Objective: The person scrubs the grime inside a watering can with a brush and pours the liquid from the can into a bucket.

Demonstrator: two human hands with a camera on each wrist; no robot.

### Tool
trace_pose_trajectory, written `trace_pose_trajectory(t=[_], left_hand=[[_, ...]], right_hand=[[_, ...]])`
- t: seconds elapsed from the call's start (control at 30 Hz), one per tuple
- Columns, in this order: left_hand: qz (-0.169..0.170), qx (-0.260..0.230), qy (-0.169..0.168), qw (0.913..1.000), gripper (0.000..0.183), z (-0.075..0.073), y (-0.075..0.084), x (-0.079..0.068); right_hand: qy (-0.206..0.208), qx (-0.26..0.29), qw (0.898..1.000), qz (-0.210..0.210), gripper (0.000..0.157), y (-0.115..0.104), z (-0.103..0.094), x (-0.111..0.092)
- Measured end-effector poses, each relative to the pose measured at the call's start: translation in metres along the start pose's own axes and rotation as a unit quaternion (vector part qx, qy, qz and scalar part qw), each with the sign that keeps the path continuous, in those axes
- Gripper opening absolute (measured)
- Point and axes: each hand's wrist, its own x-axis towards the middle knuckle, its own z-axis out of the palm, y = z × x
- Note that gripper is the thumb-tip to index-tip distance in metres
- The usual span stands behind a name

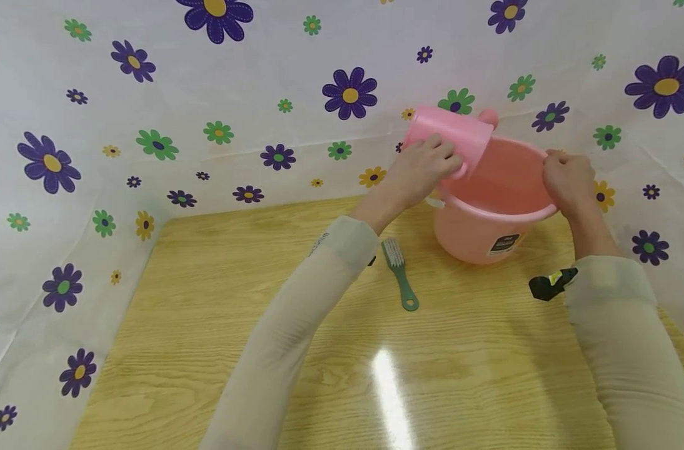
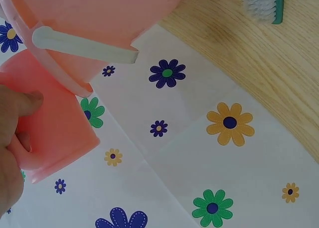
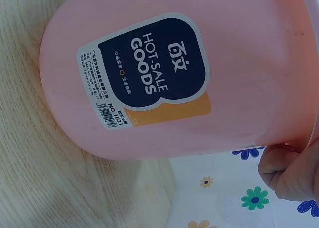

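Note:
A pink plastic bucket (image 1: 466, 234) stands on the wooden table at the back right, tilted a little. Over its left rim lies a pink mug (image 1: 449, 128) on its side, mouth toward the bucket's inside. My left hand (image 1: 423, 165) grips this mug by its handle, with the thumb against its wall in the left wrist view. On the bucket's far right rim, my right hand (image 1: 569, 181) has its fingers curled round the edge. A dark label (image 3: 159, 63) shows on the bucket in the right wrist view. The bucket's bottom inside is hidden.
A green brush (image 1: 402, 278) with pale bristles lies on the table (image 1: 218, 312), left of the bucket. The bucket's white carrying handle (image 2: 89, 48) hangs at its left side. A flowered sheet (image 1: 286, 56) rises behind and at both sides.

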Motion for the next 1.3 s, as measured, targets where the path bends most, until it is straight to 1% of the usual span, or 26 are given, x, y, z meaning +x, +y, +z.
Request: trace_pose_trajectory(t=[0.17, 0.33, 0.57, 0.7, 0.87, 1.0, 1.13, 1.3], left_hand=[[-0.001, 0.008, -0.007, 0.9999, 0.026, -0.0004, 0.0015, -0.0011], [0.0, 0.019, -0.015, 0.9997, 0.026, -0.0006, 0.003, -0.0021], [0.011, 0.039, -0.033, 0.9986, 0.027, -0.001, 0.0043, -0.0019], [0.026, 0.054, -0.035, 0.9976, 0.026, -0.001, 0.0051, -0.002], [0.04, 0.064, -0.035, 0.9966, 0.025, 0.0006, 0.0063, -0.0017], [0.039, 0.057, -0.028, 0.9972, 0.024, 0.0013, 0.0071, -0.0011], [0.037, 0.051, -0.028, 0.9976, 0.023, 0.0004, 0.0076, -0.0003], [0.037, 0.061, -0.032, 0.9969, 0.025, 0.0005, 0.0073, 0.0013]], right_hand=[[-0.002, -0.003, 1.0, 0.002, 0.061, -0.0006, 0.0002, -0.0012], [-0.002, -0.003, 1.0, 0.004, 0.058, -0.0004, -0.0002, -0.0023], [-0.001, -0.003, 1.0, 0.003, 0.059, 0.0004, 0.0003, -0.0008], [-0.001, -0.007, 1.0, -0.004, 0.06, 0.0013, 0.0001, 0.0002], [-0.006, -0.004, 1.0, 0.0, 0.06, 0.001, -0.0007, 0.0008], [-0.008, -0.004, 1.0, 0.0, 0.061, 0.0009, -0.0015, 0.0007], [-0.011, -0.005, 1.0, 0.0, 0.061, 0.0003, -0.003, 0.0009], [-0.019, -0.018, 1.0, -0.003, 0.06, -0.0011, -0.0044, 0.0025]])
